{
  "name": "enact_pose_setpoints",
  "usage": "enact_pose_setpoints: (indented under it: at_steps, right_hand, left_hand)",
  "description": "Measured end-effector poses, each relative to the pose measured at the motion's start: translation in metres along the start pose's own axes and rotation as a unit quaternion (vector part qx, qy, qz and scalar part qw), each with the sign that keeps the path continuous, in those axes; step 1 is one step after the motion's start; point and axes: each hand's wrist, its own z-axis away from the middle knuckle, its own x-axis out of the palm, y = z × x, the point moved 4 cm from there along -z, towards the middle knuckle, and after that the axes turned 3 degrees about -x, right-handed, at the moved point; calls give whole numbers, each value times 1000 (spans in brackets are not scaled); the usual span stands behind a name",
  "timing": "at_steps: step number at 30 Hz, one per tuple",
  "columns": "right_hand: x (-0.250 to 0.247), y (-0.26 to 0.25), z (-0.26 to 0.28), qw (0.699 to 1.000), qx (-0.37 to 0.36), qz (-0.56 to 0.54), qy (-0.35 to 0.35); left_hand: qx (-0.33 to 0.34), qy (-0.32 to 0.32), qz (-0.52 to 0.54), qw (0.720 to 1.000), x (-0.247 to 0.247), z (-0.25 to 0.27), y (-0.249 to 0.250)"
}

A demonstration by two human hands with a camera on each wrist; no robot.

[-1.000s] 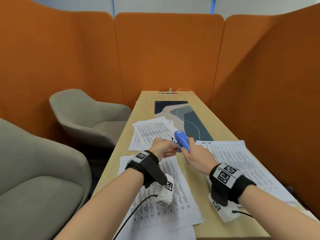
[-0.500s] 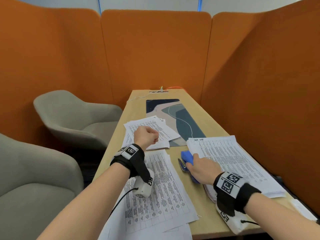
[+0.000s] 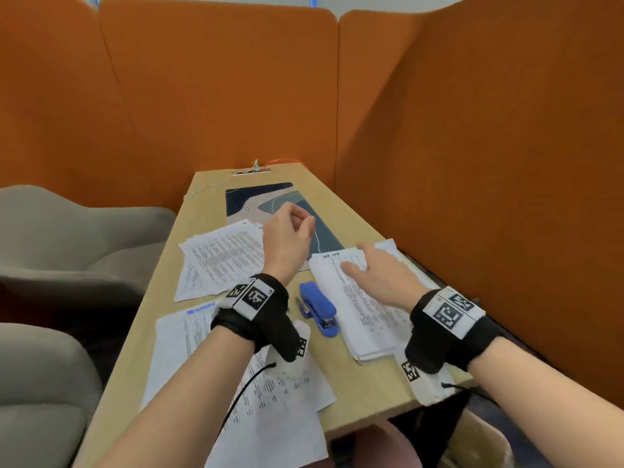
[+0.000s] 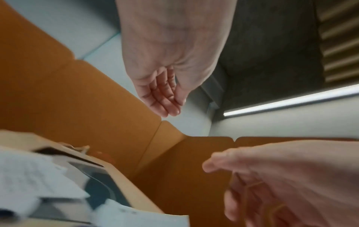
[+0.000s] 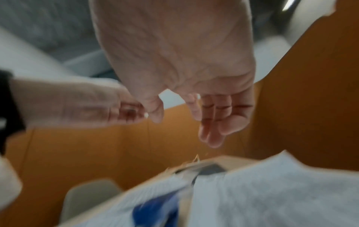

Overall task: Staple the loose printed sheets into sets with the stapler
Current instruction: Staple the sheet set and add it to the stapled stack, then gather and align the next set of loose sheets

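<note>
The blue stapler (image 3: 317, 309) lies on the wooden table (image 3: 364, 393) between my wrists, with no hand on it; it shows as a blue blur (image 5: 155, 210) in the right wrist view. My right hand (image 3: 361, 258) hovers with fingers spread over the top of the right stack of printed sheets (image 3: 368, 315); contact with the paper is unclear. My left hand (image 3: 300, 219) is raised above the desk mat, fingers loosely curled and empty (image 4: 163, 98). Another pile of sheets (image 3: 219, 261) lies at far left, and a third (image 3: 270, 417) under my left forearm.
A patterned desk mat (image 3: 256, 197) covers the far middle of the table, with cables (image 3: 256, 165) at the far end. Orange partition walls (image 3: 489, 163) close in the back and right. Two grey armchairs (image 3: 84, 251) stand along the left side.
Both hands held the stapler in the air; the right hand laid it on the table, let go and moved onto the right stack. The left hand rose forward over the mat.
</note>
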Motion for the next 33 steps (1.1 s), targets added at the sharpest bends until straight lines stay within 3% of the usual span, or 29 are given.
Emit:
enact_pose_setpoints:
  at_steps: [3,7,14,18,21,25,33]
  right_hand:
    - [-60,37,28,995,-18,-47,83]
    - [-121,109,69,982,33,-90,161]
    - [-172,242,136,951,130,-117,255]
    - [-175,296,165,941,164,-143,258]
    - [-167,327,180,937,179,-163,252]
    - [-154,356,194,931,189,-193,246]
    - [-139,384,217,914,203,-238,258]
  left_hand:
    - [-22,-35,106,993,48,24,35]
    - [-36,-142,181,973,139,76,81]
    - [-95,-332,193,919,307,190,129]
    - [-201,-413,150,875,385,245,94]
    - [-245,-401,34,882,418,258,42]
    - [-248,-402,-101,876,441,248,-10]
    - [-251,-419,-152,859,471,223,-40]
